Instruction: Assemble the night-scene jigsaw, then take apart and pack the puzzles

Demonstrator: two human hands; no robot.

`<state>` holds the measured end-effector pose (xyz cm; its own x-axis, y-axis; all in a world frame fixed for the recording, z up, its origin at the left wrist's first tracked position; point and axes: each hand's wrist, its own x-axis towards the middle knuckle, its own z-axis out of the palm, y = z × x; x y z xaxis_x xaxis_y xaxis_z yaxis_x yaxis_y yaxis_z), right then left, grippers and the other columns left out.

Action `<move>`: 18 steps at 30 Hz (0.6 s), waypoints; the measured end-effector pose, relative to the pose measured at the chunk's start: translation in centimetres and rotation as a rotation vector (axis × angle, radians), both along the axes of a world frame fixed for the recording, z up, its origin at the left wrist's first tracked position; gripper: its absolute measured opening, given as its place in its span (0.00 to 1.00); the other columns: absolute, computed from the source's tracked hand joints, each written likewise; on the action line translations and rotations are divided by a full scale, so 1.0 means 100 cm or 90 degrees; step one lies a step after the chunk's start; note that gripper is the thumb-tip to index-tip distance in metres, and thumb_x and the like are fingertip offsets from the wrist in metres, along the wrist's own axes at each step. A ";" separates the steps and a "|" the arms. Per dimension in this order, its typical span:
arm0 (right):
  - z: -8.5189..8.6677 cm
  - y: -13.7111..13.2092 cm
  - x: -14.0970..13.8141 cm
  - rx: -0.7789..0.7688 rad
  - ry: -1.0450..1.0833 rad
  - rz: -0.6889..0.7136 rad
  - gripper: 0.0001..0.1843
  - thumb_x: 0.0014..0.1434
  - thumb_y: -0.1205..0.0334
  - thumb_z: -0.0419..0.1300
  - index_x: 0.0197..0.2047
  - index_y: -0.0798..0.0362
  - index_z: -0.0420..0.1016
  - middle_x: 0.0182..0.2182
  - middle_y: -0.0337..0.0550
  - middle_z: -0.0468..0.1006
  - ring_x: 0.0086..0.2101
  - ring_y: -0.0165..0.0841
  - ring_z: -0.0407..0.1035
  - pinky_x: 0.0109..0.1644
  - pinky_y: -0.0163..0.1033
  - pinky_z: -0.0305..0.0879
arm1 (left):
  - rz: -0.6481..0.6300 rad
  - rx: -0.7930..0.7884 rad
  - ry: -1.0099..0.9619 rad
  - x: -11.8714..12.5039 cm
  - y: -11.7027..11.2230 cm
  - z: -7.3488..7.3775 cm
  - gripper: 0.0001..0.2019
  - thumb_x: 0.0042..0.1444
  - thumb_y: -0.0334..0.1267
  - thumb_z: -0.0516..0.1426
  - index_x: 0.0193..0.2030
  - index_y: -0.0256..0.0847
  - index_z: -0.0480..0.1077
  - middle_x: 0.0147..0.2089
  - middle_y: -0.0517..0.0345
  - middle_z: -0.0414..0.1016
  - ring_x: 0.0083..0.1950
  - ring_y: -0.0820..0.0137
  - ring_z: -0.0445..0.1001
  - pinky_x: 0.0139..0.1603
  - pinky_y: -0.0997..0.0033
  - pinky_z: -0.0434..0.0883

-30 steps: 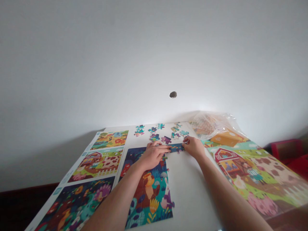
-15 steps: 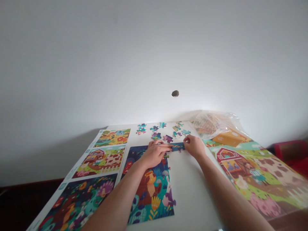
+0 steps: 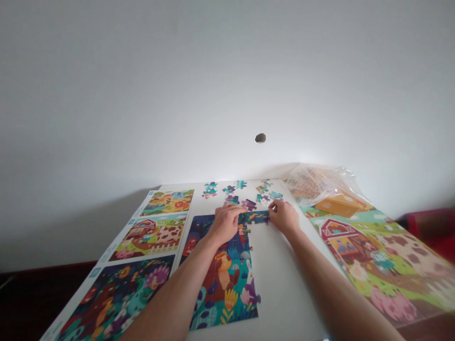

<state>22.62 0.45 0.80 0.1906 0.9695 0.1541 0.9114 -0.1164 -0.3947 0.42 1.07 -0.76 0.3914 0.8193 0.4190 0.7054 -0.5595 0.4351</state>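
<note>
A partly joined jigsaw puzzle (image 3: pixel 227 284) of a dark forest scene with animals lies on the white table. Along its top edge a dark blue strip of joined pieces (image 3: pixel 258 217) juts out to the right. My left hand (image 3: pixel 224 222) rests on the puzzle's top part, fingers stretched toward the strip and partly covering it. At the strip's right end, my right hand (image 3: pixel 285 218) pinches the end puzzle piece between thumb and forefinger. Just beyond both hands lie several loose puzzle pieces (image 3: pixel 249 204), one of them purple.
On the left lies a sheet (image 3: pixel 151 237) with three printed pictures. To the right is a farm-scene puzzle (image 3: pixel 394 265). Behind it sit an orange box (image 3: pixel 337 205) and a clear plastic bag (image 3: pixel 320 182). The wall (image 3: pixel 213 94) with a hole (image 3: pixel 260 138) rises behind the table.
My left hand has drawn back slightly to the left, showing more of the strip. My right hand has shifted a little left, with the strip's end still at its fingertips.
</note>
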 end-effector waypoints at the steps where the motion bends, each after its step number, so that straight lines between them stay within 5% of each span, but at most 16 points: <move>1: 0.000 0.000 -0.001 0.009 0.002 0.002 0.10 0.55 0.63 0.55 0.38 0.46 0.77 0.31 0.39 0.79 0.34 0.35 0.72 0.34 0.35 0.57 | 0.072 0.007 -0.002 -0.001 0.000 0.001 0.21 0.58 0.23 0.49 0.46 0.48 0.77 0.50 0.59 0.79 0.52 0.64 0.71 0.53 0.60 0.65; 4: -0.003 0.002 -0.002 0.049 0.014 0.038 0.11 0.56 0.64 0.55 0.38 0.47 0.78 0.34 0.39 0.79 0.36 0.34 0.71 0.38 0.35 0.60 | 0.275 0.005 0.017 -0.003 -0.001 0.005 0.23 0.53 0.21 0.49 0.46 0.48 0.76 0.52 0.58 0.77 0.53 0.61 0.69 0.51 0.57 0.64; 6: -0.005 0.003 -0.003 0.088 0.014 0.087 0.12 0.57 0.66 0.55 0.41 0.48 0.78 0.38 0.41 0.78 0.40 0.35 0.70 0.45 0.36 0.61 | 0.334 -0.014 0.046 -0.004 -0.002 0.007 0.22 0.53 0.23 0.51 0.47 0.49 0.76 0.55 0.58 0.76 0.54 0.58 0.68 0.50 0.55 0.64; 9: -0.007 0.003 -0.004 0.126 -0.011 0.197 0.16 0.58 0.64 0.56 0.49 0.49 0.77 0.48 0.44 0.76 0.48 0.38 0.66 0.57 0.40 0.57 | 0.323 -0.035 0.084 -0.004 -0.003 0.008 0.18 0.55 0.28 0.52 0.48 0.49 0.76 0.57 0.58 0.74 0.54 0.57 0.67 0.50 0.53 0.63; 13: -0.008 -0.001 -0.009 0.095 -0.046 0.331 0.21 0.62 0.52 0.55 0.58 0.44 0.71 0.60 0.41 0.67 0.55 0.43 0.59 0.60 0.48 0.53 | 0.304 -0.042 0.100 -0.003 -0.003 0.006 0.18 0.55 0.30 0.52 0.48 0.49 0.76 0.57 0.58 0.74 0.54 0.57 0.67 0.50 0.52 0.63; 18: -0.009 -0.003 -0.013 0.047 -0.060 0.318 0.21 0.64 0.47 0.53 0.57 0.39 0.72 0.61 0.38 0.66 0.56 0.45 0.56 0.58 0.52 0.52 | 0.326 -0.037 0.107 -0.003 -0.003 0.005 0.17 0.56 0.33 0.52 0.48 0.50 0.76 0.55 0.55 0.73 0.55 0.56 0.66 0.50 0.51 0.64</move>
